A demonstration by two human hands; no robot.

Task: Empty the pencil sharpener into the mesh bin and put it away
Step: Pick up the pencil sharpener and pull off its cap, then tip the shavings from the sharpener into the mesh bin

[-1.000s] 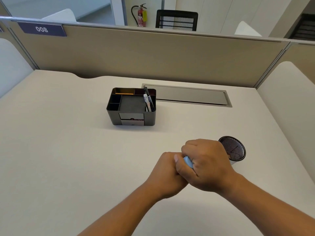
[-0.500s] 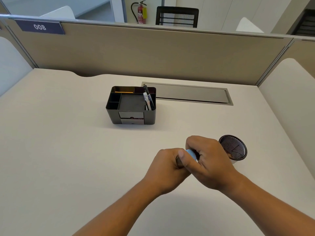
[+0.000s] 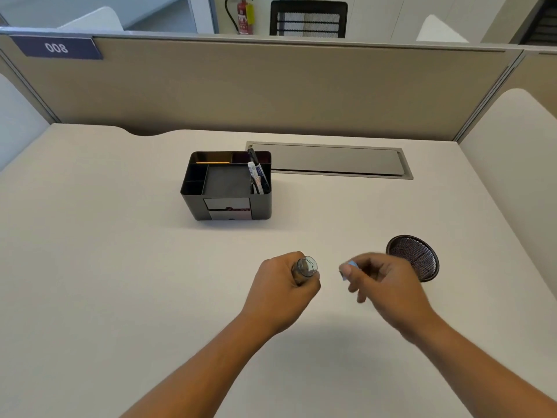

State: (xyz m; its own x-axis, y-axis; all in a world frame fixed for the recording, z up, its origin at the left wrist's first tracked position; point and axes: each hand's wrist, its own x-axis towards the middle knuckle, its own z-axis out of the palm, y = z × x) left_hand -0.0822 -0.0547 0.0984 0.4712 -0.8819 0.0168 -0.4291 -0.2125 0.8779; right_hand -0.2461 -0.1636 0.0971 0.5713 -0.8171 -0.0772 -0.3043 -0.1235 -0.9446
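Note:
The pencil sharpener is in two pieces. My left hand (image 3: 283, 289) is closed around its clear round shavings cup (image 3: 306, 267), whose open mouth points up and to the right. My right hand (image 3: 384, 282) pinches the light blue sharpener top (image 3: 349, 268) between thumb and fingers, blurred by motion, a short gap to the right of the cup. The black mesh bin (image 3: 414, 257) stands on the desk just right of and behind my right hand, partly hidden by it.
A black desk organiser (image 3: 227, 188) with pens, a pencil and small front drawers stands in the middle of the desk. Behind it lies a grey cable hatch (image 3: 328, 161). Beige partition walls enclose the desk at the back and right.
My hands were clasped together around the sharpener. They have pulled apart: the blue top came off in my right hand, and the clear cup stayed in my left.

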